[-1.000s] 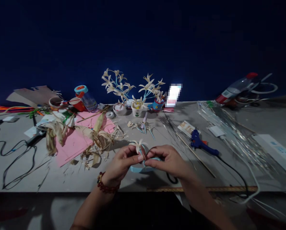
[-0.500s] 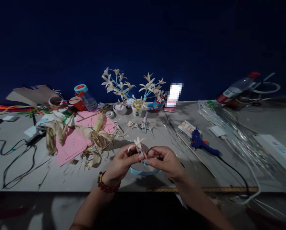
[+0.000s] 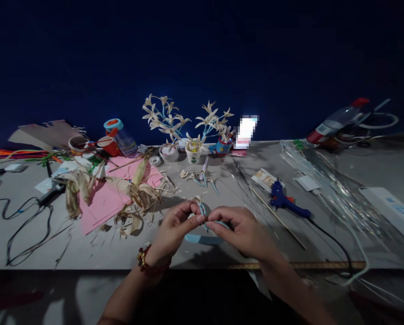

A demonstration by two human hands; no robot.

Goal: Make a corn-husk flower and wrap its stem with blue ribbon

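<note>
Left hand [image 3: 179,228]: narrowed to a pinch — the flower [image 3: 198,199] is held by its blue stem [image 3: 202,210] between thumb and bent fingers; a bracelet [image 3: 151,261] is worn at the wrist.
Right hand [image 3: 244,228]: narrowed too, thumb and forefinger brought together at the lower stem, just beside the left thumb. A blue strip [image 3: 222,223] is seen along its fingers; whether strip, stem or both are gripped cannot be told.
Flower: held above the front of the table [image 3: 114,253], petals uppermost, partly hidden by the left fingers.
Ribbon [image 3: 202,239]: seen below the hands, pale blue and curved, partly covered by them.
Loose flowers [image 3: 204,179]: laid beyond the hands, apart from them.
Sprays [image 3: 170,122]: stood at the back, among the cups.
Glue gun [image 3: 285,201]: laid to the right — untouched by either hand.
Husks [image 3: 144,196]: strewn to the left, partly over pink paper [image 3: 103,205].
</note>
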